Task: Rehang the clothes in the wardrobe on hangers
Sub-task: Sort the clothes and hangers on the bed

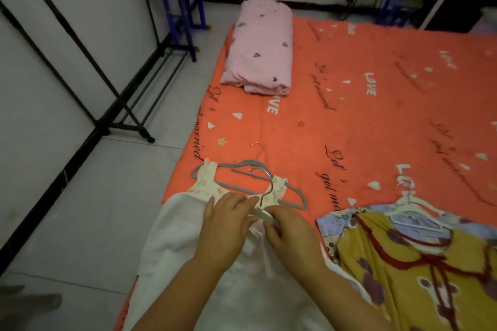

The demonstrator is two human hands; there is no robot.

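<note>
A white garment (174,234) with cream floral straps lies at the near left edge of the orange bedsheet (349,115). A white hanger (262,213) with a metal hook sits at its neckline. My left hand (226,226) rests on the garment with fingers touching the hanger. My right hand (290,234) pinches the hanger's bar. Grey hangers (242,166) lie under the straps. A yellow patterned garment (408,263) lies to the right with white hangers (414,212) on top of it.
A folded pink blanket (259,48) lies at the far end of the sheet. A black clothes rack frame (126,105) stands along the left wall on grey floor tiles. A blue-legged stand (185,16) is behind it.
</note>
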